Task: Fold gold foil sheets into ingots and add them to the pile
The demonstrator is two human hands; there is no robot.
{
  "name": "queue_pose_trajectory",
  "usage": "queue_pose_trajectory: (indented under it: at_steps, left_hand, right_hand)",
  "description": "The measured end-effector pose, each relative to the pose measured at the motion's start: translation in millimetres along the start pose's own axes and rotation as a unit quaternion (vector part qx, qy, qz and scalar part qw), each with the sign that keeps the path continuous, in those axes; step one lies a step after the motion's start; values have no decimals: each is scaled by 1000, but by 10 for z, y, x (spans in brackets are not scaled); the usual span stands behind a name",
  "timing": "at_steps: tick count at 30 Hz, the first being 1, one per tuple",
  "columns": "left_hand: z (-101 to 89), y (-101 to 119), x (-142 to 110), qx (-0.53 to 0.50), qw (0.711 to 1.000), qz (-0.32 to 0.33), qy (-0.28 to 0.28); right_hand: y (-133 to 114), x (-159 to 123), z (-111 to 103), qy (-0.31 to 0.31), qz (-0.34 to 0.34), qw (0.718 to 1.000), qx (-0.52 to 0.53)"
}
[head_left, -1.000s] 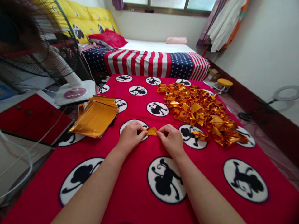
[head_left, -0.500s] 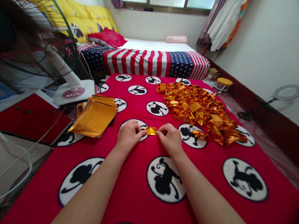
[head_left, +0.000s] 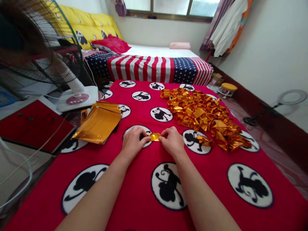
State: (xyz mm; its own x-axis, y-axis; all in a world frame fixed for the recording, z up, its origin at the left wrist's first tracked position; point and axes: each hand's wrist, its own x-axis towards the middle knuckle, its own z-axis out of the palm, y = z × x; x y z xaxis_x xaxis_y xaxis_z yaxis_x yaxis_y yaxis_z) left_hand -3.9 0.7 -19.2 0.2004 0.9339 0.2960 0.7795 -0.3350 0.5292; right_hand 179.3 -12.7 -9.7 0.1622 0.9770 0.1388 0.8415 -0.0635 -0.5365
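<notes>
Between my two hands a small folded piece of gold foil paper (head_left: 154,137) lies low over the red cloth. My left hand (head_left: 135,138) pinches its left end between thumb and fingers. At the other end, my right hand (head_left: 172,140) has its thumb and forefinger closed on the right corner. To the left rests a stack of flat gold foil sheets (head_left: 98,123). On the right spreads a heap of folded gold foil pieces (head_left: 199,112), with one small folded piece (head_left: 204,140) lying apart, nearer my right hand.
A red cloth with monkey prints (head_left: 141,199) covers the table. On the left stand a fan (head_left: 78,96) and a red-fronted cabinet (head_left: 33,123). Beyond the table is a bed (head_left: 154,69). A yellow stool (head_left: 228,87) and a ring light (head_left: 292,97) stand at the right.
The camera view has shifted slightly, so the scene sits a little lower. Both hands keep their pinch on the folded foil paper, with hardly any movement.
</notes>
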Motion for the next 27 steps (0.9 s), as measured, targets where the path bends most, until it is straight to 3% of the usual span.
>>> queue_pose_trajectory:
  at_steps: [8,15,27]
  left_hand:
    - [20,-30,16,-101,995,3,10]
    - [49,-71,24,-240,970,-37,8]
    - [22,-13,25,-263,964,-21,32]
  right_hand:
    - [38,-77,59,22,0,991,135]
    - [87,-76,141,29,-18,970,242]
    - [70,-63,179,49,-44,949,309]
